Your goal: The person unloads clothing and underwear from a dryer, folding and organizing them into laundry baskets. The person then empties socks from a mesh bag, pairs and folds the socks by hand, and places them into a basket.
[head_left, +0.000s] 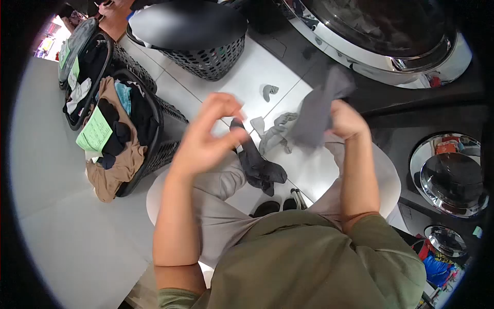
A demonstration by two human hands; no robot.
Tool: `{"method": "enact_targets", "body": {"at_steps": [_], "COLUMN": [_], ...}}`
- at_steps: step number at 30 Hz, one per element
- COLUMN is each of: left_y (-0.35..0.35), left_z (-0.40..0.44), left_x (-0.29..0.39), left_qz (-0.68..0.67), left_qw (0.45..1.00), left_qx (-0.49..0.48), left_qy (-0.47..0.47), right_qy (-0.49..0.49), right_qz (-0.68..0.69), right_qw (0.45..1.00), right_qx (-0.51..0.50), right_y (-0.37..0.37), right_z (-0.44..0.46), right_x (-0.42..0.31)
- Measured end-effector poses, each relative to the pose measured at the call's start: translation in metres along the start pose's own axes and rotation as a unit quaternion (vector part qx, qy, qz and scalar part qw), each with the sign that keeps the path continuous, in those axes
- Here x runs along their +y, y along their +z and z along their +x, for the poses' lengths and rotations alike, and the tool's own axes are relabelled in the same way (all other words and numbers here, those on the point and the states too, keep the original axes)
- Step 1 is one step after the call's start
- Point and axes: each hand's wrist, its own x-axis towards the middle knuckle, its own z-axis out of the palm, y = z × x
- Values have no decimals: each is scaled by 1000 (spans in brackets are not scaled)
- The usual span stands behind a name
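Note:
My right hand [347, 121] is closed on a dark grey sock [315, 116], which is smeared by motion. My left hand [213, 135] is raised over my left knee, thumb and fingers curved apart with a gap between them. Just beside its fingertips, black socks [260, 167] lie along the inner side of that knee. Below, on the white tiled floor, lie crumpled light grey socks [278, 135] and, farther off, one small grey sock [269, 92].
A dark perforated laundry basket [213, 59] stands ahead. Two full baskets of clothes are at left, the nearer basket [167, 110] bearing a green paper slip [94, 133]. Along the right are machines with round chrome-rimmed doors [329, 44]. Black footwear [267, 208] shows between my legs.

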Motion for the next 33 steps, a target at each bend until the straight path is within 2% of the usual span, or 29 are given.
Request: {"method": "enact_targets", "body": {"at_steps": [1, 2, 3, 4, 5, 6, 7, 9, 10, 11, 13, 16, 17, 19, 20, 23, 24, 26, 27, 28, 30, 32, 33], "left_y": [23, 41, 44, 48, 43, 41, 42, 47, 48, 46, 45, 36, 34, 30, 30, 33, 33, 34, 34, 33, 38, 56, 58], "left_z": [5, 2, 3, 5, 13, 18, 14, -4, -10, -12, -15, -8, -9, -5, 2, 8, 10, 12, 12, 12, 7, 1, 5], "left_x": [12, 13, 10, 7, 2, -2, -2, 2, 1, -6, -22, -12, -13, -13, -8, -8, -11, -18, -17, -15, -16, -29, -26], "left_qz": [-43, -15, 12, 46, 78, 108, 128, 168, 207, 222, 243, 259, 268, 285, 298, 284, 260, 209, 203, 198, 231, 307, 259], "left_qw": [998, 997, 989, 972, 924, 855, 859, 867, 864, 853, 831, 846, 857, 882, 875, 908, 919, 937, 943, 950, 957, 948, 960], "left_qx": [16, -9, -85, -165, -290, -408, -397, -372, -358, -363, -373, -338, -310, -243, -225, -147, -123, -82, -70, -55, -24, 9, -16], "left_qy": [-50, -71, -121, -164, -235, -301, -296, -287, -286, -301, -332, -322, -313, -285, -308, -270, -271, -269, -253, -237, -177, -83, -103], "right_qy": [26, 45, 179, 200, 220, 239, 223, 182, 149, 109, 50, 100, 107, 114, 69, -21, 150, 246, 290, 266, 182, 116, 80], "right_qz": [-30, -63, 70, 59, 49, 39, -65, -269, -449, -612, -583, -471, -462, -453, -470, -564, -525, -308, -192, 56, 242, 347, 397], "right_qw": [996, 982, 960, 945, 928, 907, 925, 923, 867, 777, 810, 877, 880, 884, 880, 825, 828, 915, 936, 960, 949, 930, 914], "right_qx": [-84, -169, -203, -250, -297, -343, -301, -207, -157, -101, -37, -11, -19, -29, 2, -25, -127, -82, -57, -73, -90, -33, -7], "right_y": [22, 44, 65, 68, 69, 71, 72, 75, 85, 95, 88, 73, 72, 67, 69, 83, 87, 84, 80, 81, 80, 92, 99], "right_z": [7, 14, 20, 25, 31, 35, 36, 37, 21, 3, -17, -14, -13, 13, 19, 32, 48, 64, 66, 60, 56, 48, 47], "right_x": [-13, -27, -58, -55, -46, -32, -7, 71, 111, 153, 232, 255, 258, 202, 195, 234, 229, 218, 203, 135, 75, 12, -13]}}
